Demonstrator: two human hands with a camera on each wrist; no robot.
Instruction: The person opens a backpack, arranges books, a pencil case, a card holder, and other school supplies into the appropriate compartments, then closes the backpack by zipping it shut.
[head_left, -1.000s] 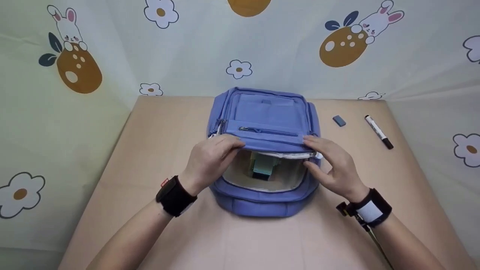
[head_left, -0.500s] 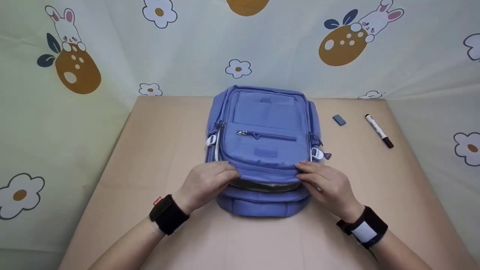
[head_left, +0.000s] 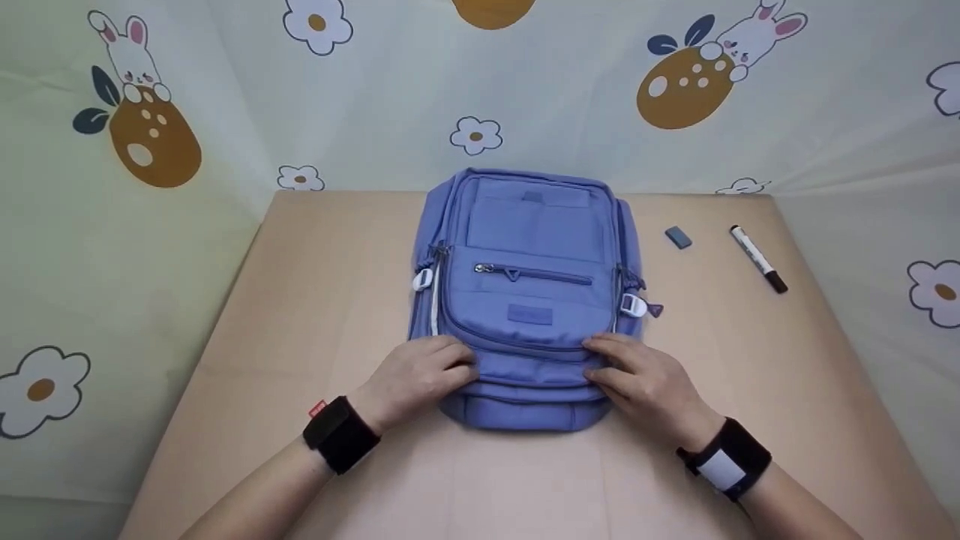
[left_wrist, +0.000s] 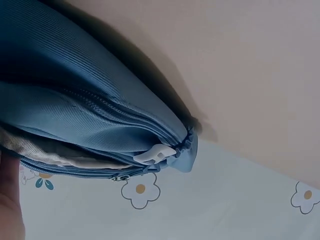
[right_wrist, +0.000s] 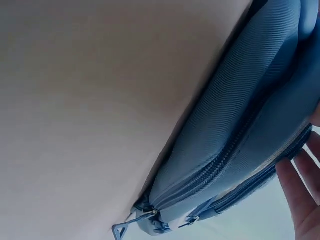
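Observation:
A blue-purple backpack lies on its back in the middle of the table, its front flap folded down over the main opening. At the flap's lower left corner, my left hand pinches the edge; only a bit of this hand enters the left wrist view. My right hand pinches the lower right corner, with fingers along the zipper edge in the right wrist view. Along the left side, a pale lining strip shows through the unzipped gap. The bag's inside is hidden.
To the right of the bag, a small blue-grey eraser-like block and a white marker with black cap lie on the beige tabletop. A patterned cloth backdrop rises behind and beside the table.
Both hands have brought the flap down toward the person, covering the opening and the greenish item seen inside earlier. The eraser-like block and marker have stayed put.

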